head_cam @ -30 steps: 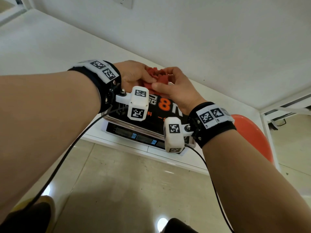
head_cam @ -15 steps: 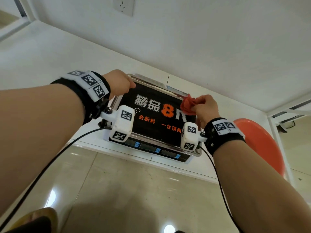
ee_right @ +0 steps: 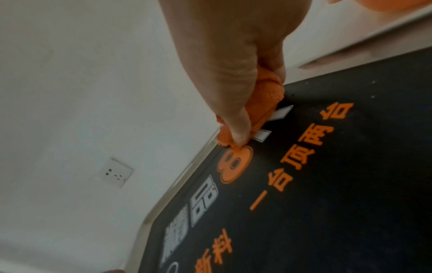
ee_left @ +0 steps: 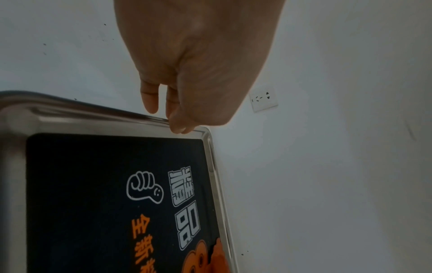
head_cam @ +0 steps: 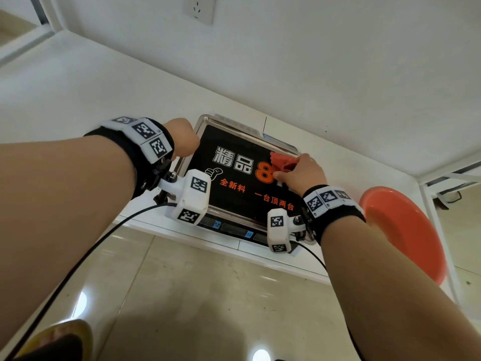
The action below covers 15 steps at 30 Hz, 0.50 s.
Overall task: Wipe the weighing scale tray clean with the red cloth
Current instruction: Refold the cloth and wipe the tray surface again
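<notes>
The scale's steel tray point(head_cam: 234, 204) carries a black sticker with white and orange characters. My right hand point(head_cam: 304, 173) grips the bunched red cloth point(head_cam: 283, 162) and presses it on the tray's far right part, over the printing. The right wrist view shows the thumb of that hand point(ee_right: 233, 73) clamped over the cloth point(ee_right: 266, 103), which touches the black surface point(ee_right: 350, 184). My left hand point(head_cam: 182, 138) sits at the tray's far left corner. In the left wrist view this hand point(ee_left: 198, 73) has its curled fingertips pinching the steel rim point(ee_left: 93, 114).
The scale's display panel point(head_cam: 234, 227) faces me at the edge of a white counter point(head_cam: 78, 87). An orange round stool point(head_cam: 400, 230) stands to the right, below the counter. A wall socket point(head_cam: 199, 9) is on the wall behind. Tiled floor lies below.
A second ago both hands held the cloth together over the tray's far middle. The left hand has let go and moved to the left corner; the right carried the cloth rightward.
</notes>
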Available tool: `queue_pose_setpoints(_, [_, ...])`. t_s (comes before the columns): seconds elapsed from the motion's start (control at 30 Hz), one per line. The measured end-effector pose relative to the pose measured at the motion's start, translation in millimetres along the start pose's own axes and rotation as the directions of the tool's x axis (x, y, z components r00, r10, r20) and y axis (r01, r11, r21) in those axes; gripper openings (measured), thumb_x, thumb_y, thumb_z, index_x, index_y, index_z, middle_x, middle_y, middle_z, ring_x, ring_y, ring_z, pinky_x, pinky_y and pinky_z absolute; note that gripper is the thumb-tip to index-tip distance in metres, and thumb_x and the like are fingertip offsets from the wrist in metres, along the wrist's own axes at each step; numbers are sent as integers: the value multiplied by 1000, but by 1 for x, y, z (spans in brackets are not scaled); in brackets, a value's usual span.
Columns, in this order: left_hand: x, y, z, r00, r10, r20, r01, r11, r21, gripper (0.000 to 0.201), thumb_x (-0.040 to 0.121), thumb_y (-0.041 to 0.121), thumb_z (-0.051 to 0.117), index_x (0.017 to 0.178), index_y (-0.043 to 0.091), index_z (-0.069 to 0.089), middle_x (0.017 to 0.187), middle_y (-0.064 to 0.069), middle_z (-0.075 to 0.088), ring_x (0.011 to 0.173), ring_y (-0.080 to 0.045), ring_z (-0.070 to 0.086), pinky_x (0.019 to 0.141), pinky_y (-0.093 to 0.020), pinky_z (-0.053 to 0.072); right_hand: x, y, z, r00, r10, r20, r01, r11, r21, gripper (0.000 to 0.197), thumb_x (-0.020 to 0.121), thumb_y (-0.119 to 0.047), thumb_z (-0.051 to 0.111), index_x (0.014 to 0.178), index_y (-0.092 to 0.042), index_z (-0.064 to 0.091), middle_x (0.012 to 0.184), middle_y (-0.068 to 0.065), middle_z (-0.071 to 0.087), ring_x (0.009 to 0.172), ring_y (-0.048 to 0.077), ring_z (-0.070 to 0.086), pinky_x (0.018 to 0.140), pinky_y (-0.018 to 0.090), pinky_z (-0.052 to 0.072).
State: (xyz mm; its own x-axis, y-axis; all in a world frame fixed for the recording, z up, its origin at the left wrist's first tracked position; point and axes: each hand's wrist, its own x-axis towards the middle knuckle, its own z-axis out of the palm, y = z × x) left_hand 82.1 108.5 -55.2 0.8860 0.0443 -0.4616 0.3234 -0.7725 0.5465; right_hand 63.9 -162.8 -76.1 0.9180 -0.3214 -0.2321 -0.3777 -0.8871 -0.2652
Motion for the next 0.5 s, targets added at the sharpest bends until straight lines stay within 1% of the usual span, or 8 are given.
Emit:
queue_pose_setpoints(0.03, [0, 0, 1, 1000, -6, 3, 6, 1000, 20, 36, 92, 2, 46, 125, -4, 57, 130, -20, 57, 121, -35, 54, 92, -32, 42, 0, -1, 1, 999, 2, -43, -5, 998, -60, 43, 81, -42, 75, 111, -17, 58, 115, 7, 65, 97, 27, 66, 77, 33, 53])
queue_pose_setpoints(0.1, [0, 0, 0, 1000, -5, 3, 5, 1000, 30, 37, 91, 0, 47, 126, -3, 57, 131, -21, 56, 122, -36, 53, 88, -32, 42, -2, -9, -1, 993, -47, -112, 30, 989, -146, 23, 89, -29, 63, 107, -15, 62, 111, 10, 69, 98, 29, 66, 71, 29, 45])
queue_pose_setpoints(0.13, [0, 0, 0, 1000, -3, 4, 3, 1000, 31, 37, 91, 0, 47, 126, -3, 57, 131, -21, 56, 122, -37, 53, 91, -35, 43, -5, -14, -3, 993, -84, -86, 69, 984, -167, 12, 92, -22, 57, 98, -16, 64, 101, 8, 70, 92, 28, 66, 69, 26, 42])
queue_pose_setpoints(0.2, [0, 0, -1, 1000, 5, 6, -5, 1000, 26, 36, 91, 1, 46, 126, -4, 57, 131, -21, 56, 122, -37, 53, 98, -38, 44, -16, -33, -6, 987, -163, 16, 163, 969, -186, 17, 92, -14, 55, 78, -22, 61, 79, 0, 64, 76, 22, 61, 66, 22, 40])
queue_pose_setpoints(0.23, [0, 0, -2, 1000, 10, 6, -10, 1000, 22, 36, 92, 2, 46, 125, -3, 58, 130, -21, 57, 121, -36, 53, 98, -38, 45, -22, -43, -4, 977, -207, 57, 214, 963, -165, 16, 91, -13, 57, 78, -21, 61, 79, 0, 64, 79, 23, 61, 69, 23, 40])
queue_pose_setpoints(0.3, [-2, -1, -3, 1000, 27, 7, -27, 1000, 9, 35, 93, 7, 44, 123, -2, 59, 126, -20, 60, 117, -35, 57, 97, -39, 48, -29, -61, 4, 955, -281, 98, 290, 952, -95, 11, 89, -15, 58, 94, -18, 67, 95, 5, 70, 96, 25, 65, 76, 26, 41])
queue_pose_setpoints(0.4, [-2, -2, -3, 999, 35, 7, -35, 999, -8, 36, 93, 8, 43, 123, -1, 60, 124, -19, 61, 115, -35, 58, 97, -40, 49, -22, -63, 1, 978, -210, -3, 210, 972, 103, 15, 86, -16, 55, 97, -17, 66, 95, 2, 70, 97, 25, 65, 81, 30, 49])
queue_pose_setpoints(0.5, [-1, -3, -2, 1000, 9, 15, -9, 1000, -21, 37, 91, 0, 45, 126, -4, 56, 130, -21, 57, 121, -36, 53, 97, -38, 44, -6, -31, -20, 979, -31, -201, 81, 967, 241, 15, 84, -18, 58, 99, -20, 60, 79, -9, 58, 86, 23, 61, 75, 29, 44])
